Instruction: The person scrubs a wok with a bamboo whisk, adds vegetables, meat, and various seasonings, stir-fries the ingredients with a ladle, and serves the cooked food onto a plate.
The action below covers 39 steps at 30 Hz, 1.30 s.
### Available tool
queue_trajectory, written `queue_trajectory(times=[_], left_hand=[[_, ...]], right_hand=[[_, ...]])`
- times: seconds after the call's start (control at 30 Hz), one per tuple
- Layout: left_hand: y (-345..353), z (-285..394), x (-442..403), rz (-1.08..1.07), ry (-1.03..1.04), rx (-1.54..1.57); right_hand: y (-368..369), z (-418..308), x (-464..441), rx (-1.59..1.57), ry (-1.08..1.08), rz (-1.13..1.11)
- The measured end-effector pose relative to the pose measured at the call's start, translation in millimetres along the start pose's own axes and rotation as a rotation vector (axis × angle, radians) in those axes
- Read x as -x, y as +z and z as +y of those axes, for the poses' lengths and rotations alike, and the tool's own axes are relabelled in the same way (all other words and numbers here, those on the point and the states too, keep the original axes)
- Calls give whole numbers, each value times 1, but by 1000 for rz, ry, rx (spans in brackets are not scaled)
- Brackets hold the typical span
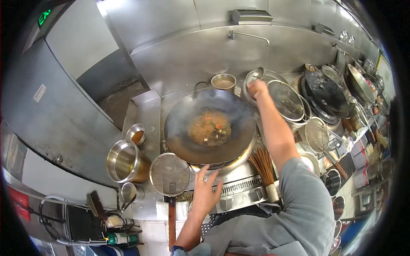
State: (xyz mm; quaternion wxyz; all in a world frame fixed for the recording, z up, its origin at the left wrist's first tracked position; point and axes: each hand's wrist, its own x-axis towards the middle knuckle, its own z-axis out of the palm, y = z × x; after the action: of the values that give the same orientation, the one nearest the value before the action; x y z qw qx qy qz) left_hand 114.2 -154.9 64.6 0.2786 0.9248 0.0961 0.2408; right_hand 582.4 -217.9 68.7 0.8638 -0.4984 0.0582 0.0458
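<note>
One wok of food (pixel 179 143), one bristle brush (pixel 261 165), two wall vents (pixel 253 17) (pixel 324 29)

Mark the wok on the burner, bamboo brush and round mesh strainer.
Wok (pixel 242 133): head view, bare inner wall, picture's right.
Bamboo brush (pixel 262 166): head view, bristles.
Round mesh strainer (pixel 169 173): head view, mesh.

Bright green letters reading "EX" glow on a dark sign (pixel 44 17) in the upper left of the frame, tilted upward to the right, with only a sliver of the next letter showing. A white label (pixel 39 93) is fixed at a slant to the grey door (pixel 64 115) at the left of the frame; its dark line of print is too small to read. In the lower left, a green canister (pixel 118 238) carries pale markings, also too small to make out.
</note>
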Motion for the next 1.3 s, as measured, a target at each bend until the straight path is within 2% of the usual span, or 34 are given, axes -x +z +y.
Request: queue_trajectory(times=[0.1,0.17,0.27,0.33,0.4,0.5,0.57,0.63,0.67,0.7,0.73,0.77,0.83,0.93,0.97,1.0,1.03,1.1,1.17,1.27,1.3], left_hand=[[-5,-10,38,-55,-69,113],[-12,-11,60,-102,-163,241],[-13,-20,83,-158,-193,308],[-9,-28,93,-158,-182,316],[-9,-30,98,-165,-130,266],[-14,-21,101,-210,-101,318],[-14,-18,107,-280,-67,398],[-8,-22,117,-403,-55,519],[0,-30,122,-485,-62,567],[6,-33,128,-572,-70,618],[8,-32,132,-599,-56,640],[14,-31,136,-654,-77,714],[27,-30,145,-760,-140,862],[42,-13,139,-801,123,758],[44,-5,136,-803,205,713],[43,10,128,-812,293,702],[45,23,124,-861,252,743],[58,43,121,-885,258,727],[74,62,118,-882,337,688],[98,96,108,-991,317,726],[106,105,108,-1008,308,726]], right_hand=[[8,-21,-95,-291,377,2],[5,-57,-85,-337,363,-50],[-33,-106,-117,300,376,-695],[-27,-142,-75,1118,51,-488],[-51,-143,-97,1807,-371,-413],[-100,-148,-93,1957,-270,-101],[-185,-162,-123,2189,-373,-399],[-225,-186,-107,2096,17,-242],[-251,-204,-71,1778,34,-89],[-257,-228,5,1447,7,45],[-261,-248,43,1710,-92,-81],[-266,-261,77,1694,-88,68],[-304,-280,120,1309,-179,52],[-331,-304,198,1014,-235,140],[-327,-310,240,960,-175,148],[-360,-304,242,921,-269,127],[-392,-298,239,884,-368,102],[-416,-272,271,447,-412,270],[-474,-265,278,618,-219,260],[-541,-252,292,397,-136,184],[-541,-237,312,400,-165,246]])
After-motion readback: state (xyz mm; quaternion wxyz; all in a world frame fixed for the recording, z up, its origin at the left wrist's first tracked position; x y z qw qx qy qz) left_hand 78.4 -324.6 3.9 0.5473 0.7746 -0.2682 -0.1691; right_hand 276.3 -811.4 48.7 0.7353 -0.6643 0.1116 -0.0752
